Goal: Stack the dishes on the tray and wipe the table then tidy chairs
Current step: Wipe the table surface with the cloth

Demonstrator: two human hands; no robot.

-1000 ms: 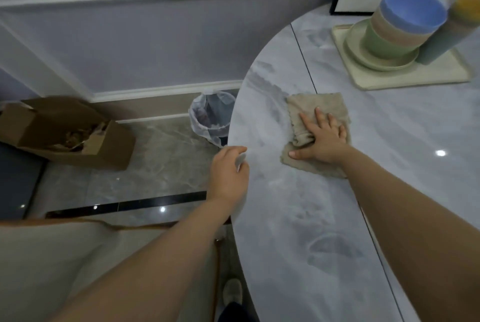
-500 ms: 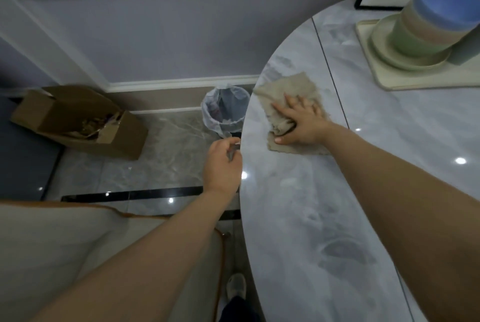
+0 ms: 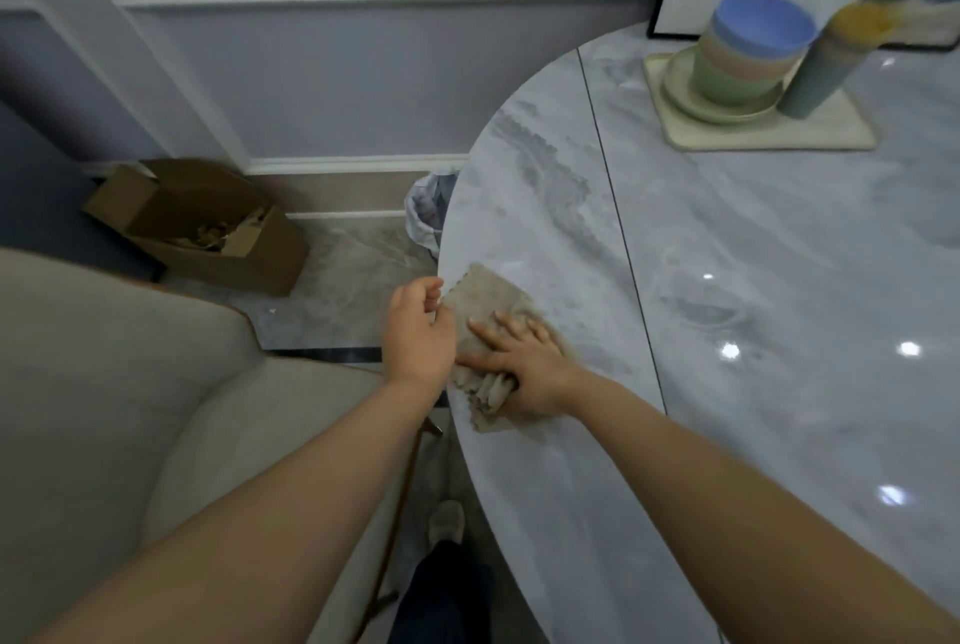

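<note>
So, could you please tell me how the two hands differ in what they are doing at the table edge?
The right hand lies flat with fingers spread, pressing the cloth onto the table; the left hand is curled, cupped just off the table's rim. The right hand is over the tabletop; the left is mostly beyond the edge, above the floor. Both are bare and meet at the cloth.

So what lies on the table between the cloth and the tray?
Nothing: in the head view, only bare marble table and its seam separate cloth from tray.
</note>
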